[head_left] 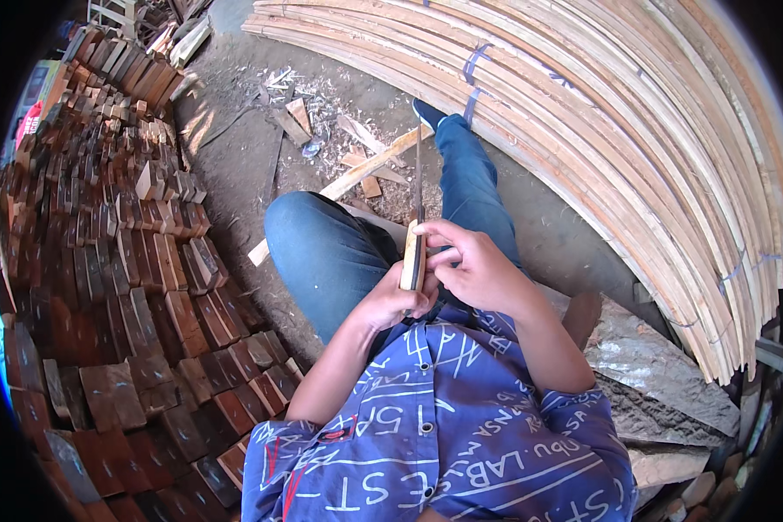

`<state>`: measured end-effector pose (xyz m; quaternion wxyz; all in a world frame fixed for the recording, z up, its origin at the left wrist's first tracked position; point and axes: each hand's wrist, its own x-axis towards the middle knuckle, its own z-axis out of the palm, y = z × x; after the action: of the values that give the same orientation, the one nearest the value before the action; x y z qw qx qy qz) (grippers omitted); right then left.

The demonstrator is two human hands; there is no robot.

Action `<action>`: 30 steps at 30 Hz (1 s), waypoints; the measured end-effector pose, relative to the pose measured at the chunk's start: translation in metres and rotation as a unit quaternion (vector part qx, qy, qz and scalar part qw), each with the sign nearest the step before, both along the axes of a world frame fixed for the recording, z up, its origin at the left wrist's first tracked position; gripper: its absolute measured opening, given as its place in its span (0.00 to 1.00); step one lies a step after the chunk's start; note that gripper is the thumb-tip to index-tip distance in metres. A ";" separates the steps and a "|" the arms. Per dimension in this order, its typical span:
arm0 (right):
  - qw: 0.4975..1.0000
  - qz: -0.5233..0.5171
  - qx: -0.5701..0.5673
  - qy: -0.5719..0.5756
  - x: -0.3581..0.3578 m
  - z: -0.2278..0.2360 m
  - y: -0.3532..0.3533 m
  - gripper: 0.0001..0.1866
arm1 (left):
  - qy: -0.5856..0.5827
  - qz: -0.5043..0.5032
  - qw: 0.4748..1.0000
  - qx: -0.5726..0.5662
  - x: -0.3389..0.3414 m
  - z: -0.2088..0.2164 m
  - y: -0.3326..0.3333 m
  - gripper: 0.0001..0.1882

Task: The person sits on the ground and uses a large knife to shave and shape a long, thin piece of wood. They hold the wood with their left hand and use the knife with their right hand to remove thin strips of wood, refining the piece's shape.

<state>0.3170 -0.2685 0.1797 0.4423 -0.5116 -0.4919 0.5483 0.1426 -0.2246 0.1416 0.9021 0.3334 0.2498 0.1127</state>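
Upright in front of my lap is a long knife (411,257) with a pale wooden handle and a dark strip along its side. Its narrow blade (419,165) points away from me and appears nearly edge-on. My left hand (390,297) is wrapped round the lower end of the handle. From the right, my right hand (478,265) meets the upper handle with bent fingers, its fingertips near where blade and handle join. The knife's far side is hidden.
Stacked dark wood blocks (148,348) fill the left side. Bundled long pale wood strips (583,113), tied with blue bands, curve across the right. A pale wooden bar (348,178) lies on the ground beyond my bent knee, among shavings and offcuts (300,113). Large rough slabs (661,374) lie at right.
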 end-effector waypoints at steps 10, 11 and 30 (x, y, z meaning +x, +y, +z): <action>0.961 -0.260 0.075 -0.050 0.050 -0.021 -0.022 0.13 | 0.063 -0.001 0.975 0.215 -0.010 0.027 0.017 0.22; 0.960 -0.271 0.062 -0.019 0.055 -0.018 -0.018 0.13 | 0.087 0.011 0.965 0.245 -0.013 0.038 0.026 0.20; 0.916 -0.141 -0.185 0.327 -0.028 -0.033 0.196 0.22 | 0.181 -0.041 0.891 0.414 -0.005 0.035 0.197 0.26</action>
<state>0.2891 -0.0728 0.1466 0.5488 -0.4406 -0.1328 0.6979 0.1375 -0.0275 0.1767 0.6250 0.7013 0.3259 0.1065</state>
